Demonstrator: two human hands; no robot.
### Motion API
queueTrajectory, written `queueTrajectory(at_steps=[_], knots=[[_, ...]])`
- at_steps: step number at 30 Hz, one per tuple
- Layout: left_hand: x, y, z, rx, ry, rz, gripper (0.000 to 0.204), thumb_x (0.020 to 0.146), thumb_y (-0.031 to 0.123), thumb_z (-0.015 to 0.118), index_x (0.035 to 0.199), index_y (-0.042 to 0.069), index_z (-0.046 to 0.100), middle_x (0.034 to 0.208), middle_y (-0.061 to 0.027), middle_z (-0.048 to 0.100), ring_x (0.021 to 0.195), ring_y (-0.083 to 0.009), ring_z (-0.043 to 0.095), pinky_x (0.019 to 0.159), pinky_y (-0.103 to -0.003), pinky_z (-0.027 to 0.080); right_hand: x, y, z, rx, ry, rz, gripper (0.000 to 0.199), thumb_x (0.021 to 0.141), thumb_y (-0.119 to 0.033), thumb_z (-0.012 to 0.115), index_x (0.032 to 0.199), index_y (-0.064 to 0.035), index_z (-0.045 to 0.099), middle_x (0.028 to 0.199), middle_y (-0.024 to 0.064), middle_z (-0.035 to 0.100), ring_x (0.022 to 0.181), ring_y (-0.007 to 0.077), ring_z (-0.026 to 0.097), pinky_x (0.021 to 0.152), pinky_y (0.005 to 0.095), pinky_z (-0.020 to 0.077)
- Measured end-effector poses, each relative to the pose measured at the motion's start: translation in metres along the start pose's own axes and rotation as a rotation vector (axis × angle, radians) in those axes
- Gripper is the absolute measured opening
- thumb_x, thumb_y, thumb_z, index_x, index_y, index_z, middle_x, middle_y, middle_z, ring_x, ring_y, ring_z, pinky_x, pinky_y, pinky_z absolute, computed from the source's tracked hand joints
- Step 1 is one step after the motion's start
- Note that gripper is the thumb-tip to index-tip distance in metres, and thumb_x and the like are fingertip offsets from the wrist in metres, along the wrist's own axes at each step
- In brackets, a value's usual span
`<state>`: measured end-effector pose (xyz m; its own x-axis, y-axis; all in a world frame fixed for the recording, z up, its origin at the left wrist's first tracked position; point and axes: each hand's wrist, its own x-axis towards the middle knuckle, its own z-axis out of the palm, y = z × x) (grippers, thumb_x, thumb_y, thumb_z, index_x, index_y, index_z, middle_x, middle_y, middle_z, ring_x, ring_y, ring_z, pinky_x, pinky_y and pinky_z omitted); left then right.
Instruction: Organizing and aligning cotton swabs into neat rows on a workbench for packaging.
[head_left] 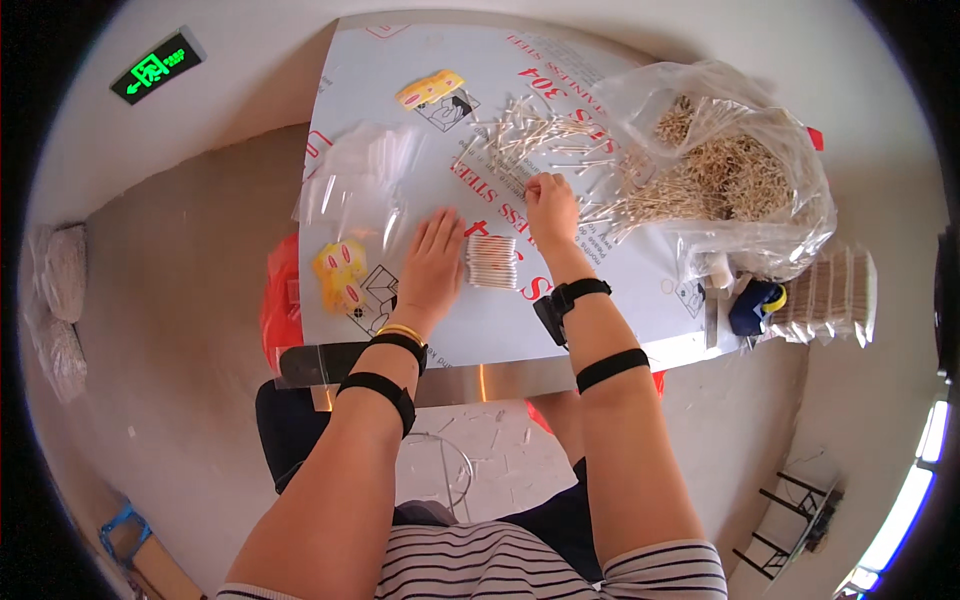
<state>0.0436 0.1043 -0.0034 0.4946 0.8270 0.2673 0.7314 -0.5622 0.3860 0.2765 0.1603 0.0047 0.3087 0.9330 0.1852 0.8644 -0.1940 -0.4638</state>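
Observation:
My left hand (433, 262) lies flat on the table with its fingers stretched out, along the left side of a neat row of cotton swabs (492, 262). The swabs in that row lie side by side, stacked from far to near. Up and to the right, my right hand (552, 210) has its fingers closed in a pinch at the near edge of a loose scatter of cotton swabs (535, 135). Whatever is between those fingertips is too small to make out. A large clear plastic bag (625, 95) at the right spills a heap of more swabs (730, 175) onto the table.
Clear plastic sleeves (350, 200) lie at the left of the printed metal tabletop (440, 345). Yellow labels sit near them (341, 275) and at the back (430, 88). A blue tape dispenser (752, 308) and packed swab bundles (830, 295) are at the right edge. Red bags (281, 305) hang at the left.

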Motion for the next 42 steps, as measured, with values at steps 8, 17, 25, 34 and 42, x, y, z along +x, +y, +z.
queueTrajectory(at_steps=[8,17,25,34,42], knots=[[0.0,-0.005,0.005,0.017,0.041,-0.002,0.064,0.087,0.012,0.063,0.148,0.002,0.046,0.158,-0.0162,0.042,0.15,-0.0311,0.036,0.126,-0.047,0.026,-0.032,-0.016,-0.016,0.174,-0.179,-0.352,0.01,0.088,-0.004,0.065,0.095,-0.0079,0.071,0.098,0.0112,0.066,0.098,0.035,0.063,0.086,0.0466,0.0522],[0.0,-0.004,0.008,0.06,-0.013,0.018,0.066,0.091,0.011,0.061,0.155,0.012,0.042,0.161,-0.0087,0.04,0.15,-0.0333,0.035,0.126,-0.05,0.025,0.04,-0.017,0.004,0.094,0.009,-0.46,0.035,0.085,0.002,0.062,0.115,-0.0116,0.072,0.12,0.0107,0.067,0.113,0.0351,0.061,0.098,0.047,0.0508],[0.0,-0.002,0.007,0.054,-0.036,0.02,0.068,0.092,0.013,0.061,0.157,0.012,0.039,0.161,-0.0085,0.041,0.151,-0.0342,0.033,0.127,-0.05,0.024,0.076,-0.003,-0.005,-0.129,-0.125,-0.445,0.026,0.085,-0.005,0.066,0.108,-0.0141,0.071,0.112,0.0073,0.067,0.107,0.033,0.063,0.092,0.0462,0.0528],[0.001,0.001,0.002,0.067,-0.037,0.007,0.068,0.094,0.016,0.061,0.157,0.009,0.037,0.162,-0.0144,0.038,0.151,-0.0332,0.033,0.126,-0.05,0.023,0.02,-0.031,-0.01,0.159,-0.443,-0.376,0.01,0.089,-0.016,0.068,0.095,-0.0098,0.074,0.098,0.0094,0.068,0.096,0.0334,0.067,0.085,0.0449,0.0549],[0.0,-0.002,0.007,0.069,-0.015,0.0,0.068,0.093,0.017,0.061,0.157,0.009,0.038,0.162,-0.0151,0.037,0.151,-0.0312,0.035,0.126,-0.05,0.024,0.024,-0.033,-0.02,0.276,-0.425,-0.288,0.019,0.093,-0.004,0.064,0.108,-0.0044,0.075,0.097,0.0111,0.073,0.086,0.0262,0.071,0.077,0.0346,0.0556]])
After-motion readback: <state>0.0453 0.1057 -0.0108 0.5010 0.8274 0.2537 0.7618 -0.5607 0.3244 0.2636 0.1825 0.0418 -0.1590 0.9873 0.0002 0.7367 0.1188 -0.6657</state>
